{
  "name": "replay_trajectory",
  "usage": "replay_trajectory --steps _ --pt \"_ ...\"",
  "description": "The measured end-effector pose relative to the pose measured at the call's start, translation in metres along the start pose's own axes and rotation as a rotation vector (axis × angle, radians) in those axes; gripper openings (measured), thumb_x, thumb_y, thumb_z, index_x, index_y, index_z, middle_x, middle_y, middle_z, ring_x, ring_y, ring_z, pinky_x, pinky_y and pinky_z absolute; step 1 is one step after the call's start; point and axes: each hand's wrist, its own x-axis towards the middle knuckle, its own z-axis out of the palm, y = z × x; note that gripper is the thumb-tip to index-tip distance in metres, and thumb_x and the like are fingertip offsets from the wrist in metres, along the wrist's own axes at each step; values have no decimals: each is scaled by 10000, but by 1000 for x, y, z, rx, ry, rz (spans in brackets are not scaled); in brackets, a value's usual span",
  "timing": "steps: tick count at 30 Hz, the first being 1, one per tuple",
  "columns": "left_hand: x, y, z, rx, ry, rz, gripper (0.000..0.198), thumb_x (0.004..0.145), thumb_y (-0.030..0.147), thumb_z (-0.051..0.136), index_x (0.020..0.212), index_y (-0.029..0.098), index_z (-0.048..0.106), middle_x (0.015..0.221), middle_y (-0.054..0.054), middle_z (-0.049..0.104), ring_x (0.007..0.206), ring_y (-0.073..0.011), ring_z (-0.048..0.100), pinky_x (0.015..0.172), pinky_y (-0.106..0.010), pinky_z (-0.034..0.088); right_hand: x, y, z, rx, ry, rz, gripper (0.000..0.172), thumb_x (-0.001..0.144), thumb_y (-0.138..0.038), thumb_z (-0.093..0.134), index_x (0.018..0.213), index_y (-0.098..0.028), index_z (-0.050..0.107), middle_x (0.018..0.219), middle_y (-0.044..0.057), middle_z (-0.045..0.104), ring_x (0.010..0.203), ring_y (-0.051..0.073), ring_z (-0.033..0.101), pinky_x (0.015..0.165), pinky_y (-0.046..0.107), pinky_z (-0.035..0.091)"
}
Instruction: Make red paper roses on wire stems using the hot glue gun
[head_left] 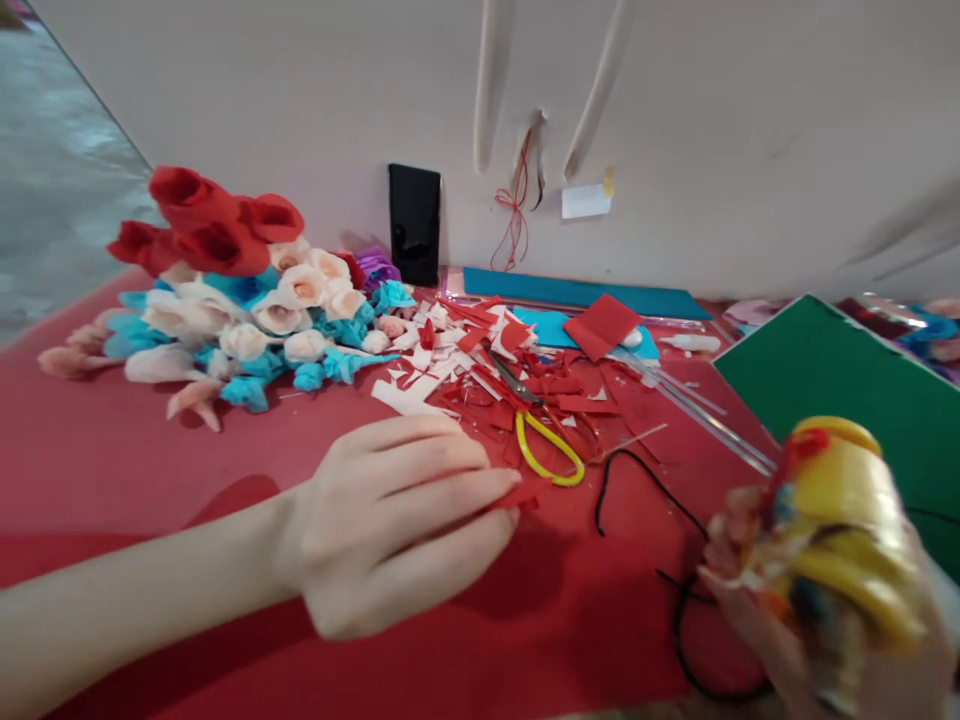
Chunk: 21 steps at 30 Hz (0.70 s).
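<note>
My left hand [405, 525] is over the red table, its fingers pinched on a small piece of red paper [529, 495]. Wrapped around a yellow glue gun [847, 510] at the lower right is my right hand [750, 600], smeared by motion. A black cord [679, 630] loops on the table beside it. Just beyond my left fingertips lie scissors [551, 450] with yellow-and-red handles, resting among red and white paper scraps [450, 350].
Paper flowers [247, 290] in red, cream, pink and blue are heaped at the left. A black phone [415, 225] leans on the pale wall. Blue paper [585, 293] and clear sticks [697, 415] lie behind, and a green board [840, 390] stands at the right.
</note>
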Motion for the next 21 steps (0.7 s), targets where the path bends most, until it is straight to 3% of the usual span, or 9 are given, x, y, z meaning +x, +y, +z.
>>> replay_trajectory --steps 6,11,15,17,19,21 --pt "1 7 0 -15 47 -49 268 881 152 422 726 140 641 796 -44 717 814 -188 637 642 -323 530 -4 6 13 -98 -70 -239 487 662 -293 675 1085 -200 454 721 5 568 520 130 536 381 194 427" --pt "0 8 2 -55 40 -116 284 893 140 390 746 143 633 773 -15 712 798 -162 638 614 -280 535 -11 11 13 -245 -29 -264 322 689 -292 662 943 -160 513 528 -51 453 342 63 311 285 177 304" --pt "3 7 1 -32 45 -123 210 864 153 460 737 153 627 725 -3 711 774 -158 645 584 -263 530 -15 7 13 -317 29 -231 233 698 -331 643 747 -183 470 480 -62 372 364 71 307 321 188 313" --pt "6 6 -2 -34 -3 -144 181 847 156 488 729 162 625 718 6 715 750 -149 650 573 -252 531 -17 6 13 -359 52 -221 244 704 -343 631 709 -193 439 470 -63 352 368 74 308 337 198 313" --pt "9 5 -4 -55 -133 -154 116 816 150 536 750 154 631 741 6 722 737 -146 654 592 -247 543 -18 5 13 -401 48 -224 244 717 -350 615 702 -200 423 469 -60 356 363 76 315 338 207 301" --pt "8 5 -5 -64 -115 -120 129 826 139 523 754 147 630 748 -4 723 747 -152 653 577 -250 538 -19 4 13 -432 30 -213 242 734 -371 590 705 -207 414 475 -53 365 358 83 325 333 220 287"
